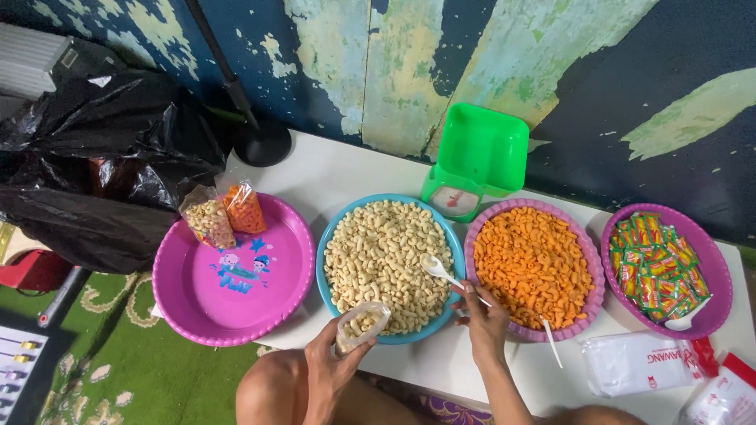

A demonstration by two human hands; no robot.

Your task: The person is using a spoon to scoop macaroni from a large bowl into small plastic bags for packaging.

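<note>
A person's left hand (331, 366), fingers curled shut, grips a small clear bag (361, 324) part-filled with pale puffed snacks, held at the near rim of a blue bowl (323, 260). The right hand (482, 319) pinches the handle of a white plastic spoon (437, 269), fingers closed round it, the spoon's bowl resting on the heap of pale snacks (386, 260), knobbly and curled, that fills the blue bowl. Just right, a purple scalloped bowl (594, 271) holds a mound of orange snacks (531, 264), with a second white spoon (551, 340) leaning over its near rim. Farther right, another purple bowl (720, 303) carries glossy red, green and yellow sachets (654, 267) and a white scoop (687, 317). Soft white plastic packs (634, 364) lie at the table's near right corner. To the left, a wide pink tray (228, 315), smooth, with a cartoon print, bears two filled bags (224, 216), one pale, one orange, at its far edge. All sit on a smooth white table (346, 169). Behind the bowls stands a bright green plastic scale (476, 161) with a square pan and round dial. A crumpled black plastic bag (102, 157) lies far left, above a green patterned carpet (142, 370). The wall (598, 71) behind is dark blue, its paint peeling in pale green patches.
</note>
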